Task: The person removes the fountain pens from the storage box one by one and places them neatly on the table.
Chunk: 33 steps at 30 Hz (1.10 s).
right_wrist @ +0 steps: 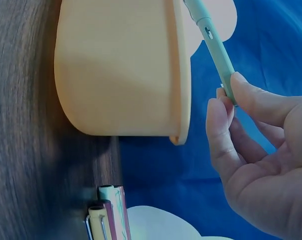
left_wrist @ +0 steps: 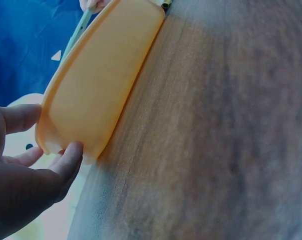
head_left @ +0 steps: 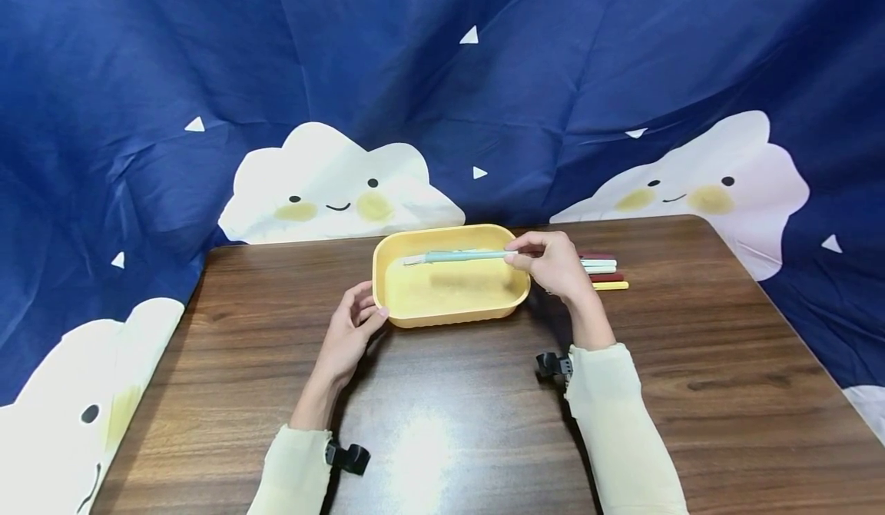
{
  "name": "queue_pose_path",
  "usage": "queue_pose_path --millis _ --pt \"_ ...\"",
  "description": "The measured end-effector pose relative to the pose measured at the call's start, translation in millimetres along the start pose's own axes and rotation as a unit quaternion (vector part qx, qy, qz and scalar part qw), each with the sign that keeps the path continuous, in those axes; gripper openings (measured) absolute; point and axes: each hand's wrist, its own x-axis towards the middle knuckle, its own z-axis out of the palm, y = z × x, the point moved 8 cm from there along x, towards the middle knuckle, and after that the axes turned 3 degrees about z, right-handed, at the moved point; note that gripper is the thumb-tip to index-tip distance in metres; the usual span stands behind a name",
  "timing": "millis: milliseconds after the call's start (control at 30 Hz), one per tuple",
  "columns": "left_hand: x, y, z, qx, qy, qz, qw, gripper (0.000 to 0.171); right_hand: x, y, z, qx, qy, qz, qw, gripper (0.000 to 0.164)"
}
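Note:
A yellow plastic bin (head_left: 456,319) with rounded corners stands on the table. My left hand (head_left: 351,334) holds its left end, with the thumb (left_wrist: 73,155) and fingers spread around the near left corner. Above the bin's opening, my right hand (head_left: 553,265) pinches a mint-green pen (head_left: 470,255) by its right end, between thumb and fingertips. The pen lies nearly level, its pale, narrower end pointing left, and a small window shows in its barrel (right_wrist: 218,52). Part of the bin's inside behind the pen is hidden.
Several pens (head_left: 608,277), in yellow, dark red and pale tones, lie side by side on the brown wooden table (head_left: 691,346) just right of the bin, partly behind my right hand. A blue curtain (head_left: 442,77) with white clouds hangs behind the table's back edge.

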Motion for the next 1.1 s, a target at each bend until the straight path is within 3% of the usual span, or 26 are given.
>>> queue_pose_path --millis 600,1100 --pt "0.6 -0.2 0.4 0.001 -0.002 0.004 1.0 0.057 -8.7 14.5 -25.6 0.025 0.002 0.008 1.0 0.013" --pt "0.8 0.4 -0.3 0.002 -0.002 0.003 1.0 0.057 -12.9 26.1 -48.4 0.027 0.034 0.025 0.999 0.019"
